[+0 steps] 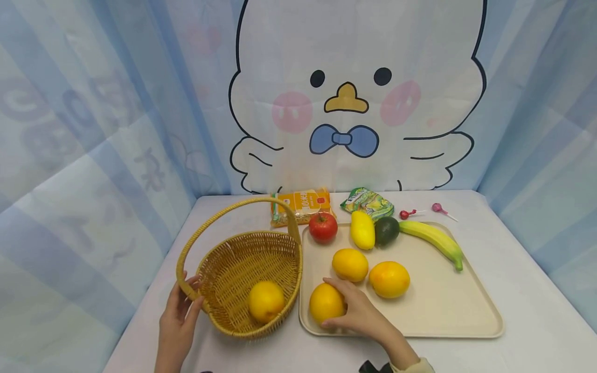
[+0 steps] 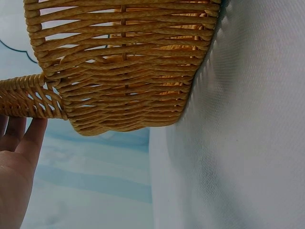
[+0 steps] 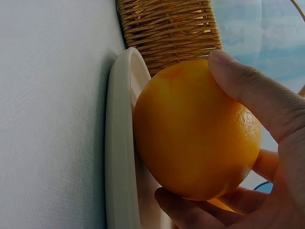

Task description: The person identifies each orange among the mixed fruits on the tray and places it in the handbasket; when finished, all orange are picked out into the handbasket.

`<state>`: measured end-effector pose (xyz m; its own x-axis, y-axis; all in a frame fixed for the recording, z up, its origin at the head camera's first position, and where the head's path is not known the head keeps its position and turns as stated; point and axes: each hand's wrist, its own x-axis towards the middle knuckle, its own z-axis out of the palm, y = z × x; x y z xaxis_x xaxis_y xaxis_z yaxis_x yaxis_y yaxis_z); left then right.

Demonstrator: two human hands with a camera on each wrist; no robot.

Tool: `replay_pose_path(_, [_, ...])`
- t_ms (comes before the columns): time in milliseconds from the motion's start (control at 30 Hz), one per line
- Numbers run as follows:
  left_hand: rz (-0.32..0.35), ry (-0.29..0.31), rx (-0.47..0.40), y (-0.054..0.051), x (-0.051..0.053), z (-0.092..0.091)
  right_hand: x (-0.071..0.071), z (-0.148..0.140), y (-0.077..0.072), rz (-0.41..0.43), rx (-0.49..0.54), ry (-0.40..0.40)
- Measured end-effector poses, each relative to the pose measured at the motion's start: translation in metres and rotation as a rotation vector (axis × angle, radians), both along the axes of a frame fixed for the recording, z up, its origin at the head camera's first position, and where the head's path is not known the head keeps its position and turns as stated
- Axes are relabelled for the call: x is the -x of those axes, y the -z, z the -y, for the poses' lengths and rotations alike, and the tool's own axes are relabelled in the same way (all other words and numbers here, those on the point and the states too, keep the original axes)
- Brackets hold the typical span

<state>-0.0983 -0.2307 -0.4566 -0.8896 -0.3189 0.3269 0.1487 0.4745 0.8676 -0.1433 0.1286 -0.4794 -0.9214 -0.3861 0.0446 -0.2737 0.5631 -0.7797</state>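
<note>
My right hand [image 1: 356, 311] grips an orange [image 1: 326, 303] at the front left corner of the beige tray [image 1: 448, 316]. In the right wrist view, the thumb lies on one side of the orange [image 3: 195, 133] and the fingers on the other, beside the tray rim [image 3: 119, 143]. At the left, my left hand [image 1: 179, 321] holds the base of the handle of a wicker basket [image 1: 233, 259]. The basket tilts toward me, with another orange [image 1: 266, 301] inside. In the left wrist view, the fingers [image 2: 33, 138] touch the woven handle [image 2: 28, 98].
On the tray lie a lemon-like fruit [image 1: 350, 264], another orange [image 1: 389, 280], a mango [image 1: 363, 230], an avocado [image 1: 386, 231] and a banana [image 1: 434, 241]. A tomato [image 1: 323, 228] sits at its back left. Behind are an orange packet [image 1: 303, 206], a green packet [image 1: 368, 203] and two lollipops [image 1: 437, 208].
</note>
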Motion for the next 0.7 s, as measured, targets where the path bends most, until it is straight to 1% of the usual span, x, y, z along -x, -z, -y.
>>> replay_pose_path(233, [-0.001, 0.003, -0.018, -0.001, 0.0, 0.0, 0.0, -0.001, -0.001, 0.024, 0.013, -0.008])
replay_pose_path(367, [-0.002, 0.004, -0.018, -0.001, 0.0, 0.0, 0.0, -0.002, -0.003, 0.033, 0.002, 0.009])
replay_pose_path(567, [0.019, 0.001, -0.015, -0.001, 0.0, 0.0, 0.003, -0.007, -0.015, 0.01, -0.021, 0.076])
replay_pose_path(700, [0.029, -0.001, -0.015, -0.001, 0.0, 0.0, 0.007, -0.011, -0.024, 0.025, 0.017, 0.096])
